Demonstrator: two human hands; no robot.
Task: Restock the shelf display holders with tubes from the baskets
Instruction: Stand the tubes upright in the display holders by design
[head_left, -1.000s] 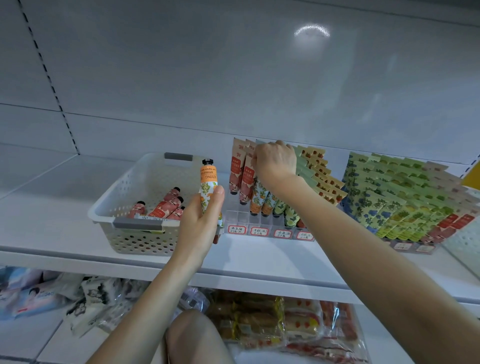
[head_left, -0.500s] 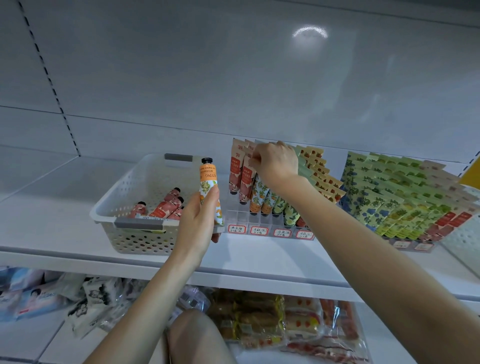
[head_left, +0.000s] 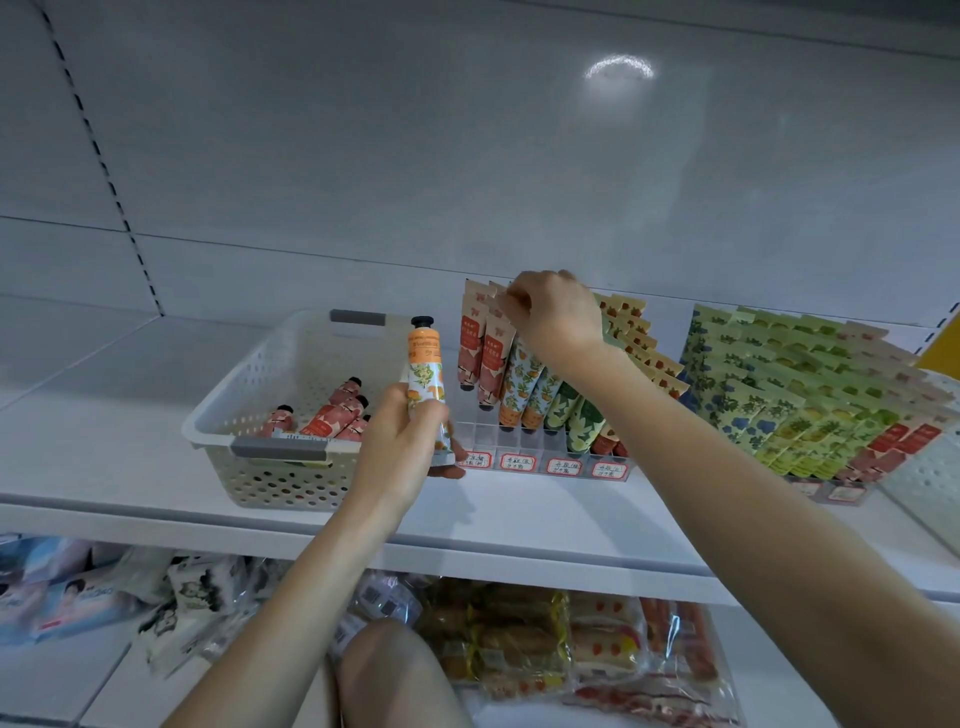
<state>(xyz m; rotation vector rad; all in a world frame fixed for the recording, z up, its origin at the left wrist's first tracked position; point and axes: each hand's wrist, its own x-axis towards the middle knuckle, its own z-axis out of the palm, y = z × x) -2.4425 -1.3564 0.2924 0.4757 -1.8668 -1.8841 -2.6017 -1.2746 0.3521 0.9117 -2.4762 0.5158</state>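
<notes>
My left hand grips an orange-and-floral tube upright, black cap on top, between the white basket and the clear display holder. The basket holds several red tubes lying flat. My right hand reaches over the holder and pinches the top edge of a red tube standing in its left rows. Orange, green and red tubes fill the holder's other rows, partly hidden behind my right forearm.
A second holder packed with green, blue and red tubes stands to the right on the same white shelf. A perforated white basket corner shows at the far right. Bagged goods lie on the shelf below.
My right hand has shifted slightly left along the tube tops to the red rows. My left hand, with the orange tube, has barely moved.
</notes>
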